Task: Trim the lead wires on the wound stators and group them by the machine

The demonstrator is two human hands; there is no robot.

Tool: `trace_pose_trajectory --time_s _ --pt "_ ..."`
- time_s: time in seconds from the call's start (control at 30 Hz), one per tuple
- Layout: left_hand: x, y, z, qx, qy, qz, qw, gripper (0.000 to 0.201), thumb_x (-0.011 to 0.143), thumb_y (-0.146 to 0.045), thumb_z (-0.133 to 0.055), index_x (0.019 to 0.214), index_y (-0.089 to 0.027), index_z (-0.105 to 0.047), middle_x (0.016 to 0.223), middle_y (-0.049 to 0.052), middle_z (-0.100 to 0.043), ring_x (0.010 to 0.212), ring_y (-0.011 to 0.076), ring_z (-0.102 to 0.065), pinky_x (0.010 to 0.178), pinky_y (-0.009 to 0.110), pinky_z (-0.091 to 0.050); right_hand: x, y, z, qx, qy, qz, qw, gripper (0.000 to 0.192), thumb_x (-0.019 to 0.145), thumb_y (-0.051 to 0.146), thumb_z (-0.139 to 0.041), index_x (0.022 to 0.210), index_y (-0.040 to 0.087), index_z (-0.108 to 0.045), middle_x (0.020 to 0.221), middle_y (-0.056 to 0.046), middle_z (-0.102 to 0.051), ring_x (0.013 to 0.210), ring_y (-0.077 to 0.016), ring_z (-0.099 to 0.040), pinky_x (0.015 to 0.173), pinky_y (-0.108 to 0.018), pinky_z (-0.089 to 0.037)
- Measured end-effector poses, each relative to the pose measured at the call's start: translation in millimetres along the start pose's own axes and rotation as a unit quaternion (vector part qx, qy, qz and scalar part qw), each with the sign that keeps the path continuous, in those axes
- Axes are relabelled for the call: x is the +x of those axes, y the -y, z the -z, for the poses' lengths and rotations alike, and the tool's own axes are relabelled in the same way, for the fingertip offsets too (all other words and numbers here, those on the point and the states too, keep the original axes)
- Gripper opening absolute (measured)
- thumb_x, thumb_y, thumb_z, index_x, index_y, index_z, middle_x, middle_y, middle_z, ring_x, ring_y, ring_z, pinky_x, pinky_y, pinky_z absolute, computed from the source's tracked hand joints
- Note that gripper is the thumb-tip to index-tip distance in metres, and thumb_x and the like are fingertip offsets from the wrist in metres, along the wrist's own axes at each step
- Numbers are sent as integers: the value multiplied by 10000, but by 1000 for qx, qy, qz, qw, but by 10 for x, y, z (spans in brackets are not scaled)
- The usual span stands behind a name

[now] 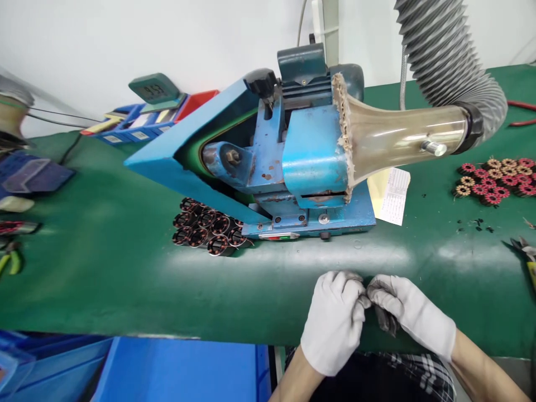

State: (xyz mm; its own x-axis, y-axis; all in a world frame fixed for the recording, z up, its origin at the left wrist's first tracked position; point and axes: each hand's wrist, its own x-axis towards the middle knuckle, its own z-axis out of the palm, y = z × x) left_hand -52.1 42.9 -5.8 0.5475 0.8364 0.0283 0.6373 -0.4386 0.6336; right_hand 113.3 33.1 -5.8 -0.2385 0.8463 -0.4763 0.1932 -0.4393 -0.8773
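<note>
Gloved left hand and right hand meet fingertip to fingertip at the near edge of the green table, pinching a small dark part between them. Behind stands a blue machine, with stacked coils beside it.

Left hand: white glove, forearm bare, fingers curled, fingertips meeting those of the other hand. Right hand: white glove, forearm bare, wrist angled inward, fingers bent, grey-stained fingertips pinched just beside the left thumb.
</note>
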Motion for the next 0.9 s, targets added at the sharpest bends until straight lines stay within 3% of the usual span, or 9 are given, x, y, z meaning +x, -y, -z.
trace_pose_trajectory --time_s 0.2,0.37,0.43,0.53,0.63,0.73,0.9 --pt "19 -37 -25 8 -15 0 1000 191 750 -76 -412 854 -207 -506 979 48 -585 867 229 -502 786 425 -434 -30 100 27 35 -8 -38 999 257 832 407 -477 663 216 -505 487 40 -553 401 -122 -493 416 -241 -404" --pt "21 -10 -42 -2 -26 -9 1000 178 755 -69 -408 840 -198 -498 947 49 -590 852 229 -510 760 426 -435 -73 108 162 2 -30 -36 999 294 847 412 -469 651 199 -517 503 32 -568 420 -115 -498 441 -241 -405" --pt "20 0 -59 -1 -37 -13 999 178 757 -69 -408 840 -199 -497 928 48 -588 842 228 -517 750 421 -439 -97 94 205 -8 -48 -33 998 248 841 405 -493 748 186 -562 580 20 -607 488 -132 -547 455 -243 -421" --pt "26 8 -81 10 -51 -28 998 159 763 -84 -412 838 -200 -490 911 53 -583 830 235 -526 742 426 -444 -107 52 157 -22 -51 5 998 212 807 343 -568 947 187 -595 805 -25 -687 704 -181 -639 601 -286 -502" --pt "37 16 -93 26 -57 -33 997 140 779 -101 -407 847 -195 -485 912 63 -584 819 239 -526 740 435 -444 -68 -8 21 -78 -65 58 993 112 810 261 -544 855 200 -626 825 -37 -709 758 -198 -650 715 -328 -508" --pt "44 35 -104 29 -63 -40 997 154 752 -84 -428 842 -196 -486 888 51 -590 807 223 -527 741 413 -439 -23 -70 -27 -140 -130 83 978 146 815 229 -486 772 208 -625 732 -29 -705 679 -198 -643 669 -334 -503" --pt "53 72 -143 -3 -89 -54 995 168 740 -59 -443 821 -200 -489 856 24 -609 786 192 -542 730 373 -423 -51 -129 170 -126 -324 47 936 168 788 336 -540 825 202 -633 817 -66 -728 738 -219 -672 685 -330 -533"
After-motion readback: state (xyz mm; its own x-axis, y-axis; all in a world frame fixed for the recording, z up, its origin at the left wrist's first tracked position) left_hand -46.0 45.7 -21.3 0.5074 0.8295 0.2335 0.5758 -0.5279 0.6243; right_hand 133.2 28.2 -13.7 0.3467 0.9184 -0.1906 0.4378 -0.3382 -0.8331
